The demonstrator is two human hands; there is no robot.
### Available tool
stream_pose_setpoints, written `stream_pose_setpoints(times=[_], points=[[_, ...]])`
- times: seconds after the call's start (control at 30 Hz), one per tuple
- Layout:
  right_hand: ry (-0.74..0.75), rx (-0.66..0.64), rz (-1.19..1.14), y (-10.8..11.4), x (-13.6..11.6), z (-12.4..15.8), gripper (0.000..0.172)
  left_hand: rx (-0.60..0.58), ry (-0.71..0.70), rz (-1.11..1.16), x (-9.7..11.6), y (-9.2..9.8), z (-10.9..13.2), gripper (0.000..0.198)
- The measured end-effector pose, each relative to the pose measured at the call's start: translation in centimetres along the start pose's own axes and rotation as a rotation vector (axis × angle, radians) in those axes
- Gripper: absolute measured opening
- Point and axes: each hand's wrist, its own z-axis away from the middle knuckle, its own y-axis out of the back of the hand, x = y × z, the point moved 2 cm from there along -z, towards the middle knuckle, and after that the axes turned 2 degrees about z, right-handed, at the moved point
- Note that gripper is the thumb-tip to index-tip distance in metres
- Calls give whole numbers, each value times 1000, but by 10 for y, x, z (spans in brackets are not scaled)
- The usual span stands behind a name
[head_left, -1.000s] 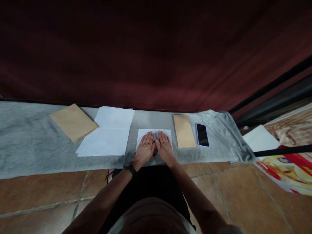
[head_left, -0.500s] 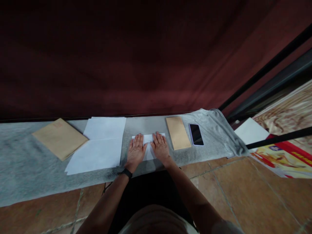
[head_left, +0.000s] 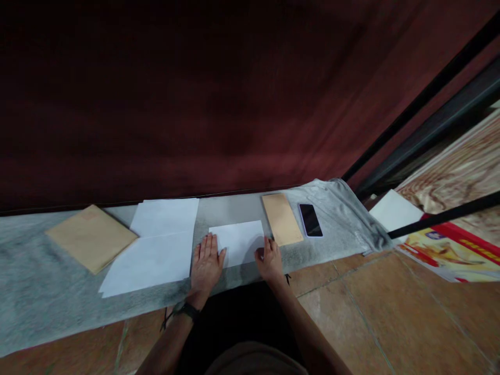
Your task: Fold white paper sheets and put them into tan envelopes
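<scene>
Folded white paper (head_left: 237,240): on grey cloth (head_left: 47,291), at my 12 o'clock. My left hand (head_left: 206,264): open, flat at its 9 o'clock edge, seemingly bracing it. My right hand (head_left: 269,260): curled at its 4 o'clock corner, grip unclear. Small brown envelope (head_left: 282,219): at its 3 o'clock, handy.

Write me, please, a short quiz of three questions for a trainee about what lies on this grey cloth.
1. True or false: the phone lies on top of the narrow brown envelope.
2. What lies between the left hand and the right hand? A) a white paper B) a pen C) a cup
3. How many brown envelopes rest on the grey cloth?
Key: 1 false, it lies beside it; 2 A; 3 two, the narrow one and a wide brown envelope.
</scene>
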Motion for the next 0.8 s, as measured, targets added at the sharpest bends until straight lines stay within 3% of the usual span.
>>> stream_pose_setpoints(times=[0.3, 0.53, 0.8], points=[[-163, -31, 8, 12, 1, -20, 26, -12, -8, -16, 2, 4, 19, 63], [-221, 6, -189, 15, 4, -14, 5, -5, -6, 7, 3, 6, 25, 62], [-303, -126, -532, 15, -4, -13, 19, -1, 15, 106, 4, 11, 25, 61]])
